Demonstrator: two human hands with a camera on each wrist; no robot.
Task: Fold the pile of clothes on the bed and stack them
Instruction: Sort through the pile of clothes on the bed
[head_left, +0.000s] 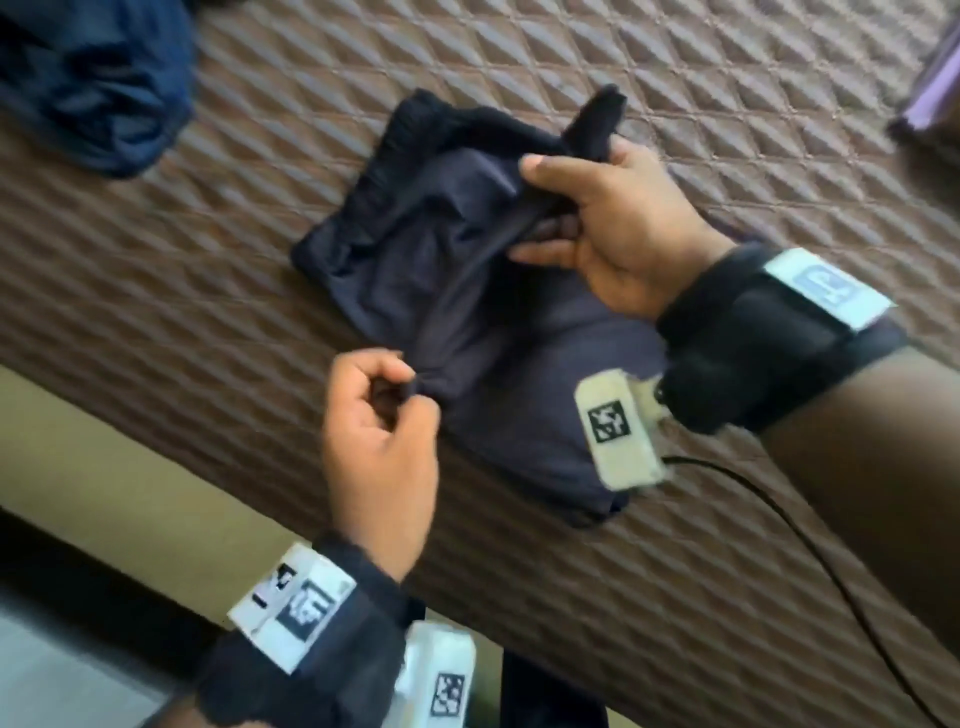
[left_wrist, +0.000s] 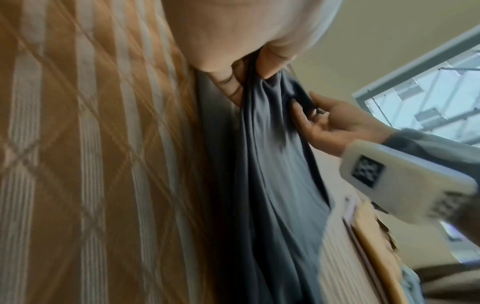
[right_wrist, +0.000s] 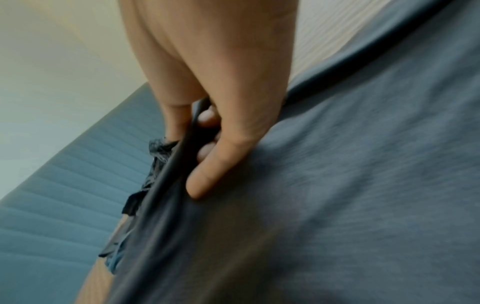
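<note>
Left hand (head_left: 379, 441) pinches corner, right hand (head_left: 613, 228) grips edge of dark navy soft-fabric garment (head_left: 467, 322), half-folded on brown quilted bedspread (head_left: 675, 104). Crumpled blue clothes (head_left: 93, 83) unfolded; no stack visible.

A dark navy garment (head_left: 467, 291) lies partly folded in the middle of the brown quilted bed (head_left: 727, 104), its gathered black waistband at the far left end. One edge of its upper layer is lifted off the rest and stretched taut between two raised points, with creases running along the pull. The lower part lies flat toward the near right. A crumpled blue garment (head_left: 98, 78) sits well apart at the far left of the bed.
</note>
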